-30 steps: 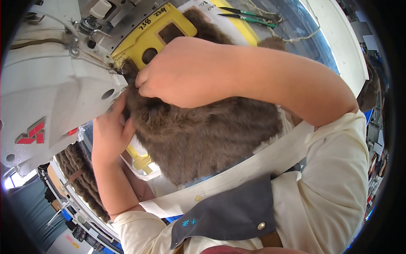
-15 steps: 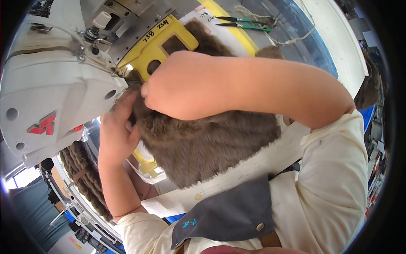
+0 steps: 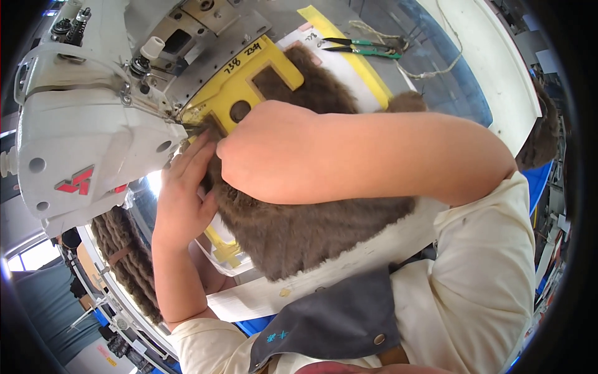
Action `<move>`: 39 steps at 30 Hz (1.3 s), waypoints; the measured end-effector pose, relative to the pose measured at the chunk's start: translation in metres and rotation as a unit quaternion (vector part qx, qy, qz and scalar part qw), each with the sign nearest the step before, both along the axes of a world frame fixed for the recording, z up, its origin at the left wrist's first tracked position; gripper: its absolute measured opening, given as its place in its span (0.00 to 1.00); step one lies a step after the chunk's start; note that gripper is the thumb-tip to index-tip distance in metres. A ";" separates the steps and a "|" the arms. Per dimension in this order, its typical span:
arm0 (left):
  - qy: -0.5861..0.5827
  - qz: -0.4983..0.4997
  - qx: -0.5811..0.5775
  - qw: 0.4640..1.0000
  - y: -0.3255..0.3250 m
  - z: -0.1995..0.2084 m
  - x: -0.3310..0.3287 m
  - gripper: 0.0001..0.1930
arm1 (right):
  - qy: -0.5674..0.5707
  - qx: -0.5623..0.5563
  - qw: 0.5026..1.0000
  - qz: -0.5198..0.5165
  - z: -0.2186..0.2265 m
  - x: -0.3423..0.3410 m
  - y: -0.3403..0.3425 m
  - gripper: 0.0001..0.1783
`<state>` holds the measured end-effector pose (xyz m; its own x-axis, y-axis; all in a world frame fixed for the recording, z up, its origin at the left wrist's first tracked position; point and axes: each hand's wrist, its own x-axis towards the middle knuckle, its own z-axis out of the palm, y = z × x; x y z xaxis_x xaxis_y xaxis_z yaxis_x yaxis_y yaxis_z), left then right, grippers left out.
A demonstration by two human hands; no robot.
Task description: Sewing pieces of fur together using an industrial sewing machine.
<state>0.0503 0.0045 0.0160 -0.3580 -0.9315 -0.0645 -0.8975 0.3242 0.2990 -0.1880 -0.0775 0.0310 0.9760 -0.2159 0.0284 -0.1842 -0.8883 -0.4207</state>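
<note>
A brown fur piece (image 3: 305, 240) spreads across the machine bed under both hands, its ragged lower edge towards me. My left hand (image 3: 185, 190) rests along the fur's left side near the sewing machine head (image 3: 93, 143), fingers stretched forward and thumb apart. My right hand (image 3: 268, 153) is closed over the fur just right of the left fingertips. Its fingers curl downward, and the fur in them is mostly hidden by the back of the hand. The sewing point lies just beyond the fingertips. Behind my right hand, a yellow template (image 3: 252, 68) with cut-outs lies over the fur.
Green-handled snips (image 3: 364, 48) and a loose cord (image 3: 448, 70) lie at the back right. A yellow strip (image 3: 349, 59) crosses white sheeting there. Rolled brown fur (image 3: 121, 262) hangs at the left below the machine head. More fur (image 3: 539, 134) sits at the far right.
The whole view has shifted, so the machine, template and hands all appear lower and further right. Both hands keep nearly the same hold beside the machine head.
</note>
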 end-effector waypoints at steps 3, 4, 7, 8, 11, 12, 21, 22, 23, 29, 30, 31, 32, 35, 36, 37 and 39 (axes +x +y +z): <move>-0.008 0.022 0.025 0.999 0.000 -0.002 0.003 0.36 | -0.001 -0.004 1.000 -0.006 -0.015 0.005 -0.004 0.08; -0.008 0.024 0.021 0.999 0.002 0.000 0.003 0.36 | -0.013 0.001 1.000 -0.010 -0.015 0.005 -0.003 0.08; 0.000 0.039 0.030 0.999 0.007 0.003 0.001 0.36 | -0.024 0.001 1.000 -0.019 -0.019 0.008 0.003 0.08; 0.005 0.033 0.017 0.999 0.009 0.002 0.001 0.36 | -0.022 0.001 0.999 -0.026 -0.021 0.009 0.005 0.08; 0.009 0.031 -0.010 0.999 0.013 0.001 0.001 0.37 | 0.026 0.002 0.999 -0.023 -0.019 0.009 0.006 0.12; 0.006 0.028 -0.015 0.999 0.014 -0.001 0.000 0.37 | 0.029 -0.006 0.999 -0.016 -0.020 0.008 0.007 0.12; 0.008 0.071 -0.089 0.993 0.033 -0.008 -0.021 0.40 | 0.080 -0.008 0.994 -0.079 0.012 -0.060 0.043 0.20; 0.007 0.088 -0.081 0.993 0.036 -0.007 -0.025 0.40 | 0.060 -0.008 0.993 -0.098 0.008 -0.075 0.050 0.20; 0.009 0.106 -0.073 0.992 0.039 -0.008 -0.028 0.40 | 0.064 -0.017 0.994 -0.089 0.011 -0.086 0.057 0.20; -0.002 -0.051 -0.196 0.979 0.083 0.003 -0.072 0.42 | 0.183 0.053 0.972 -0.136 0.036 -0.118 0.110 0.21; -0.007 -0.066 -0.197 0.978 0.095 0.007 -0.086 0.41 | 0.175 0.095 0.973 -0.120 0.044 -0.119 0.120 0.22; -0.005 -0.080 -0.218 0.973 0.105 0.008 -0.098 0.37 | 0.166 0.135 0.971 -0.105 0.053 -0.122 0.129 0.23; -0.003 -0.078 -0.214 0.974 0.115 0.008 -0.106 0.34 | 0.168 0.153 0.970 -0.082 0.057 -0.123 0.134 0.26; 0.016 -0.056 -0.218 0.974 0.130 0.017 -0.105 0.29 | 0.141 0.200 0.969 -0.045 0.060 -0.124 0.142 0.29; 0.038 -0.036 -0.229 0.972 0.135 0.021 -0.100 0.26 | 0.119 0.268 0.955 -0.050 0.062 -0.124 0.141 0.32; 0.030 -0.034 -0.225 0.973 0.141 0.022 -0.094 0.26 | 0.113 0.271 0.955 -0.044 0.062 -0.123 0.138 0.32; 0.109 0.082 -0.300 0.944 0.157 0.022 -0.079 0.18 | 0.083 0.329 0.939 -0.059 0.059 -0.123 0.132 0.32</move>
